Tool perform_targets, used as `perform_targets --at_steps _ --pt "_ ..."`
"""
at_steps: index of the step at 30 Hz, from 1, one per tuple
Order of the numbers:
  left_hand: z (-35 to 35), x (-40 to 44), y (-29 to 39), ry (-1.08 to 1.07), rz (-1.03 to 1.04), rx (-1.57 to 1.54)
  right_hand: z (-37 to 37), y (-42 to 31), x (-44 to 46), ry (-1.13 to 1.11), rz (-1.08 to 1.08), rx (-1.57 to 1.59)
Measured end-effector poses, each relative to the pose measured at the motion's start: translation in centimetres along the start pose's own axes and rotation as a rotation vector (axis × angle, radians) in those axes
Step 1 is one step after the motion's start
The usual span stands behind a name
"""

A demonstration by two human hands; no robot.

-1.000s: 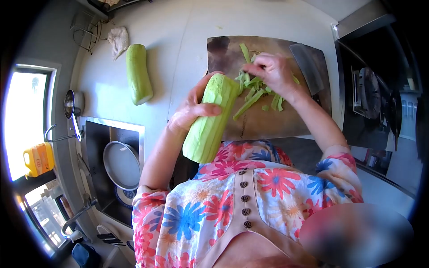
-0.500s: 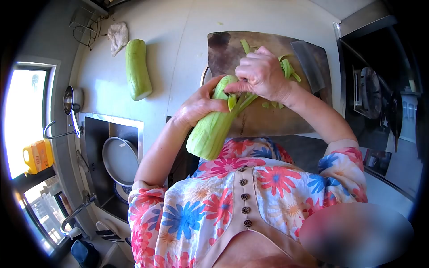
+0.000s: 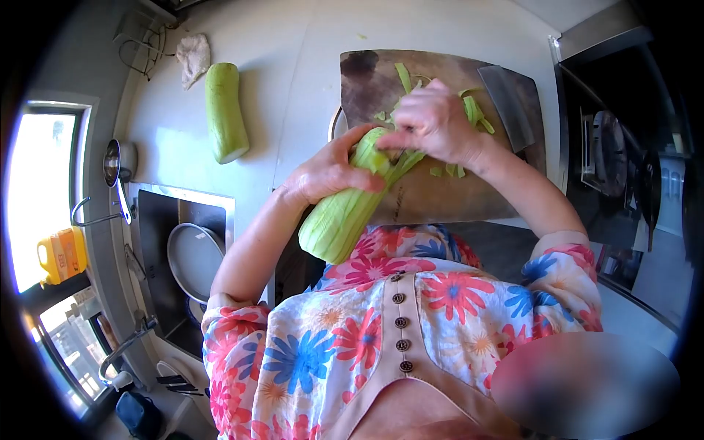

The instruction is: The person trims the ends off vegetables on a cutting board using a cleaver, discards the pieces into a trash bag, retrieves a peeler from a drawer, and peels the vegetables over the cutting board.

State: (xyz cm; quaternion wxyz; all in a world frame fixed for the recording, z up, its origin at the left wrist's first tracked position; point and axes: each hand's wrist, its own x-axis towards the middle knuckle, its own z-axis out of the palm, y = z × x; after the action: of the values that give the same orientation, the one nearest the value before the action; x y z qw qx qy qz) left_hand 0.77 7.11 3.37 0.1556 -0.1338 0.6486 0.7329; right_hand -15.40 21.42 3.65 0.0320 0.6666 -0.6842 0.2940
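My left hand (image 3: 336,167) is wrapped around a pale green gourd (image 3: 339,226), held tilted between my body and the cutting board (image 3: 433,194). Its surface shows long peeled facets. Over the upper end of the gourd, my right hand (image 3: 433,125) is closed around a peeler (image 3: 394,155), mostly hidden by the fingers and slightly blurred. The right thumb points toward the gourd. A strip of green peel (image 3: 403,167) hangs beside it. More peelings (image 3: 477,115) lie on the board, along with a wide-bladed cleaver (image 3: 507,108) on its right side.
A second green gourd (image 3: 226,114) lies on the counter (image 3: 282,44) to the left, near a crumpled cloth (image 3: 193,60). Below it is a sink (image 3: 158,220) holding a round grey pan (image 3: 196,260). A small saucepan (image 3: 119,161) and a yellow jug (image 3: 62,257) are by the window.
The lower end of the gourd has swung slightly left. My right hand has shifted a little over its upper end, and the peel there has moved.
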Motion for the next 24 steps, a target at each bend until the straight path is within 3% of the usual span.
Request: perform_targets --at_steps 3,6,7,10,11,12,14,17,18,21,24 --pt "0.1 0.4 0.3 -0.035 -0.015 0.059 0.5 0.4 0.0 0.006 -0.1 -0.022" --pt "0.0 0.1 -0.2 -0.084 0.031 0.165 0.5 6.3 -2.0 -0.136 0.081 -0.229" --pt "-0.3 0.1 -0.3 -0.099 0.06 0.219 -0.1 7.0 -2.7 -0.144 0.192 -0.188" --pt "-0.6 0.2 -0.1 -0.078 0.007 0.164 -1.6 4.1 -1.1 -0.126 0.256 0.0" --pt "-0.5 0.5 -0.2 -0.043 0.016 0.224 -0.4 3.8 -1.0 -0.046 0.094 0.023" --pt "-0.5 0.7 0.0 -0.052 0.022 0.272 -0.5 1.8 -0.5 -0.132 0.151 0.045" --pt "-0.4 0.9 0.2 -0.068 0.027 0.363 0.4 0.1 -0.1 -0.017 -0.073 0.031" --pt "0.0 0.3 0.9 -0.07 -0.03 0.428 1.0 3.1 -0.9 -0.027 -0.021 0.005" --pt "0.0 0.1 1.0 -0.09 -0.02 0.423 1.0 6.2 -2.3 -0.123 0.024 -0.191" --pt "-0.9 -0.2 0.1 -0.064 0.108 0.398 -0.4 7.0 -3.0 -0.191 0.337 -0.053" --pt "-0.9 -0.3 0.7 -0.069 0.01 0.088 -0.9 5.6 -2.6 -0.132 0.482 0.104"
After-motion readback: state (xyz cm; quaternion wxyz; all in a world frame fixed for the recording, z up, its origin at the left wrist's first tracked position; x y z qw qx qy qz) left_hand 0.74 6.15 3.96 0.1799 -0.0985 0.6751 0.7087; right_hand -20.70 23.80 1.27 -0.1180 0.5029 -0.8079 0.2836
